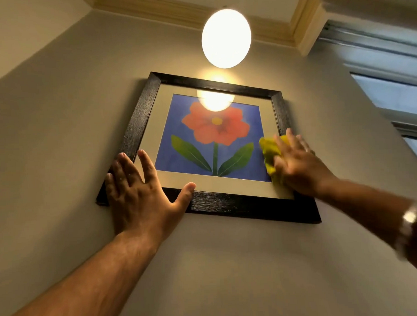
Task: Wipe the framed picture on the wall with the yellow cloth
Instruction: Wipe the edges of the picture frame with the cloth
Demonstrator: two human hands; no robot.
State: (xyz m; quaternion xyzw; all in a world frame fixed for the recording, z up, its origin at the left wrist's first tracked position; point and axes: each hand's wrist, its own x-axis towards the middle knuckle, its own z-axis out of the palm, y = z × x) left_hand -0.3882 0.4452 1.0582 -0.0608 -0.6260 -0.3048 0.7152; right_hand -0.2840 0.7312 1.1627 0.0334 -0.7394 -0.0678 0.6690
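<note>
Right hand (297, 164) is pressing the yellow cloth (270, 155) flat against the glass, down in the lower right part of the framed picture (211, 138), so we're clearly mid-wipe. That hand isn't really gripping anything; our fingers are spread fairly wide and lying over the bunched cloth, pinning it to the surface with palm pressure. It's a bit blurry, so we can't tell exactly how the thumb sits. A watch (410, 218) shows on that wrist.

Our left hand (137, 188) is doing the boring but important job: it's open, fingers splayed, planted on the lower left corner of the black frame, with the thumb lying along the bottom rail. It holds nothing. We'd say it's there to keep the picture from swinging or sliding on its hook while the other hand pushes on the glass.

The picture itself hangs on the wall (59, 115) above head height, so both arms are reaching up. It's the red flower on blue, with a pale mat around it. The ceiling lamp (225, 38) glares off the top of the glass, which should actually help us spot streaks up there. Most of the glass looks like it's yet to be covered, though that's our guess.
</note>
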